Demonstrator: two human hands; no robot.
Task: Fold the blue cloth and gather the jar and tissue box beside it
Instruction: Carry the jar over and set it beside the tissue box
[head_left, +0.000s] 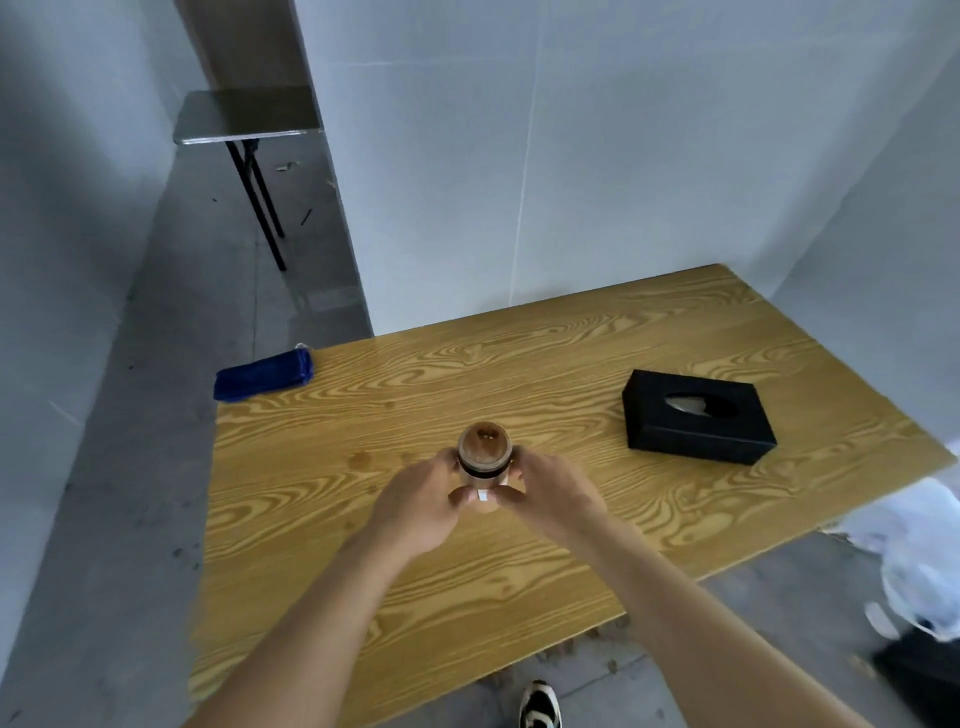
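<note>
Two hands, left hand and right hand, are wrapped around one jar at mid-worktop, fingers closed on its sides. It is best kept upright, lifted clear and carried far-left to one folded blue cloth at the corner. One tissue box is noted well right, not yet gathered.

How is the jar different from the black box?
The jar is round and brown; the tissue box is flat, rectangular and black. The jar is held between the left hand and right hand; the box lies untouched. The jar has a wooden lid on top; the box has an open oval slot. Both are over the same wooden table.
</note>
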